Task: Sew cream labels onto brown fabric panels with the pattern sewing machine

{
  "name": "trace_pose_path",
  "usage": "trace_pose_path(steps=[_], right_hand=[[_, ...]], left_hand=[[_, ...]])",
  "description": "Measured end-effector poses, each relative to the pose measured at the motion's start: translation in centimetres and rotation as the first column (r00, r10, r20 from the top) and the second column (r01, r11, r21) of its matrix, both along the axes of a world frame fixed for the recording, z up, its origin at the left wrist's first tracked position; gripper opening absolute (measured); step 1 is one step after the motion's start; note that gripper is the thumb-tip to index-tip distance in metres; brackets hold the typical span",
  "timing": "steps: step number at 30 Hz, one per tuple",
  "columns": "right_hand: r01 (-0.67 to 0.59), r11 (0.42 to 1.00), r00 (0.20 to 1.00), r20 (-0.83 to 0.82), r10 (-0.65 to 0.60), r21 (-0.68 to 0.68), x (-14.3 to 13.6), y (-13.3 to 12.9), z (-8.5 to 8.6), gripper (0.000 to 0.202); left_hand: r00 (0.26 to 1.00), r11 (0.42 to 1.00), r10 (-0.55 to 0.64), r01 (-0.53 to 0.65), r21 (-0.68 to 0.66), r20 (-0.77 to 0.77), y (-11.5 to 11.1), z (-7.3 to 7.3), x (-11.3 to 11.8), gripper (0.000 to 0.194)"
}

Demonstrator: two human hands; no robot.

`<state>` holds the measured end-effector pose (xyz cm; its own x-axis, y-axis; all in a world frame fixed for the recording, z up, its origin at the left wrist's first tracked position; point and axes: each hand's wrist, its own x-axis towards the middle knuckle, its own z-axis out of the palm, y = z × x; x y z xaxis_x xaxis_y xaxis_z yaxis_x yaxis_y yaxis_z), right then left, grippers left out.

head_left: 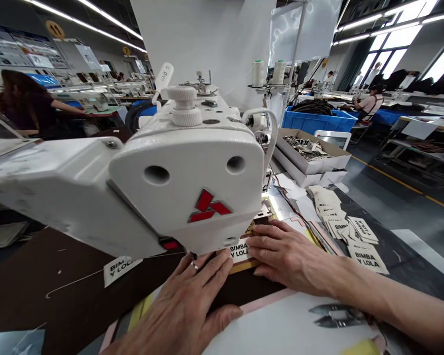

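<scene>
A white label [239, 250] printed "BIMBA Y LOLA" lies by the head of a white sewing machine [187, 170]. My left hand [192, 301], with a ring on one finger, rests flat with fingers stretched out at the label's left edge. From the right, my right hand [286, 254] lies flat with its fingertips on the label's right side. Beneath the hands is dark brown material [240, 291]. The needle area is hidden behind the machine head. Another label [122, 269] lies on brown material at the left, with a loose thread near it.
Thread snips [336, 315] lie on a white sheet by my right forearm. Loose labels [368, 259] are piled on the right, before a cardboard box [318, 162] of more labels. Behind stand thread cones [258, 74] and a blue crate [318, 121]. A co-worker [33, 106] sits at far left.
</scene>
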<state>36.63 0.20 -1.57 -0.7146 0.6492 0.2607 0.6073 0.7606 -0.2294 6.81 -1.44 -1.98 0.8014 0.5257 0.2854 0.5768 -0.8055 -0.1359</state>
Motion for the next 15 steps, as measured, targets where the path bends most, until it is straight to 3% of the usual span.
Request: trace_pose_path(steps=[4,10,15], right_hand=[[-0.014,0.999,1.000,-0.010,0.014,-0.047,0.4,0.3,0.8,0.028],[0.049,0.999,0.999,-0.022,-0.049,-0.002,1.7,1.0,3.2,0.030],[-0.025,0.999,1.000,-0.003,0.025,-0.036,0.6,0.7,2.7,0.029]], left_hand=[[1.000,1.000,0.006,-0.006,0.022,-0.007,0.1,0.2,0.2,0.068],[1.000,1.000,0.007,-0.007,0.031,-0.023,0.4,-0.1,0.0,0.073],[1.000,1.000,0.002,-0.002,-0.010,0.006,0.4,-0.4,-0.2,0.077]])
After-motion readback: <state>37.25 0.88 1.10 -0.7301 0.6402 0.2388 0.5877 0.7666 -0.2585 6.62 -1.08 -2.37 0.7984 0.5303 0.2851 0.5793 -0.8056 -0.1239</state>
